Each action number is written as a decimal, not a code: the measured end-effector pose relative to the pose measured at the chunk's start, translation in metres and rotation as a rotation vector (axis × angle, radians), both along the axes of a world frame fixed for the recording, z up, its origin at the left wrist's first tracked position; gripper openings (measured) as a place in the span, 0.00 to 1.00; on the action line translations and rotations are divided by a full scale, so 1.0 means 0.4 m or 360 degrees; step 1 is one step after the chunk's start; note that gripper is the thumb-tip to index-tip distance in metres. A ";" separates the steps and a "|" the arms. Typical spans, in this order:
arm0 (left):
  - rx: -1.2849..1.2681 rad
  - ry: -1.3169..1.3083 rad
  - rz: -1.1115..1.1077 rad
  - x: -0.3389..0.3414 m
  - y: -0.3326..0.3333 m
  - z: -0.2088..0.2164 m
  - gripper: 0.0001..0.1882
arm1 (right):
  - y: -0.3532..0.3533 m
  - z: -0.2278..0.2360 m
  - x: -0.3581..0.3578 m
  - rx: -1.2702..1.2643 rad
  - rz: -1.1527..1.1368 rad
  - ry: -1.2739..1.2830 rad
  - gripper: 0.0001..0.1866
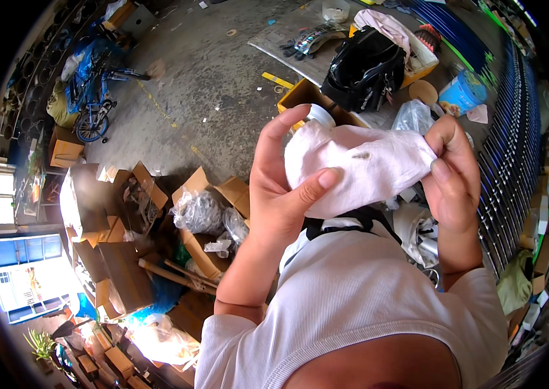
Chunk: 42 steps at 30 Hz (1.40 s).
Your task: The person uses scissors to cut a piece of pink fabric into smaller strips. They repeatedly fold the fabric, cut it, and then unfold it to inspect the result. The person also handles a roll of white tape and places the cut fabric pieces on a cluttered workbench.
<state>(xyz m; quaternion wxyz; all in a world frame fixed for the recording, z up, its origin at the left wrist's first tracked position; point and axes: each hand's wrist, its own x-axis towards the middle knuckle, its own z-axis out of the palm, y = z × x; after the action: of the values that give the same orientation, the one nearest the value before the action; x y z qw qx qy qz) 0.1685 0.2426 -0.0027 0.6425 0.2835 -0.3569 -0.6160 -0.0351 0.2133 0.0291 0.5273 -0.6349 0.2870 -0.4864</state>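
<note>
A pale pinkish-white cloth (346, 159) is stretched between my two hands in front of my chest, with a small dark mark or hole near its middle. My left hand (278, 188) grips its left end, thumb pressed on the near face; most of those fingers are hidden behind the fabric. At the other end, my right hand (453, 178) pinches the cloth's corner between thumb and fingers. Just beyond the cloth lies a black bag (362, 68), its top gaping, beside a yellow box (297, 94). A white round object (321, 115) shows partly behind the cloth.
Long dark rods (514, 142) line the right side. A blue tub (462, 93) stands before them. Cardboard boxes (206, 249) filled with plastic bags and scrap crowd the left. Farther off, a blue bicycle (93, 107) stands on the concrete floor (184, 84).
</note>
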 end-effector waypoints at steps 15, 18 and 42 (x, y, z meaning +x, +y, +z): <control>-0.0462 -0.0619 0.0431 0.039 -0.073 0.023 0.31 | -0.120 -0.038 0.030 0.0384 -0.0061 -0.0195 0.15; -0.1016 -0.0745 0.0648 0.073 -0.066 0.077 0.33 | -0.104 0.072 0.036 -0.0766 -0.0201 -0.0118 0.08; -0.0395 -0.0511 -0.0073 0.107 -0.182 0.109 0.11 | -0.184 0.058 -0.037 -0.0346 -0.0162 -0.0368 0.07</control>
<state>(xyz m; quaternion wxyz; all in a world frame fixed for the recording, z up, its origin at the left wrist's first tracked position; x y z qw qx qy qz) 0.2114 0.1696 0.0408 0.5931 0.2887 -0.5342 -0.5287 -0.0498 0.1399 0.0522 0.4597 -0.6127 0.2018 -0.6104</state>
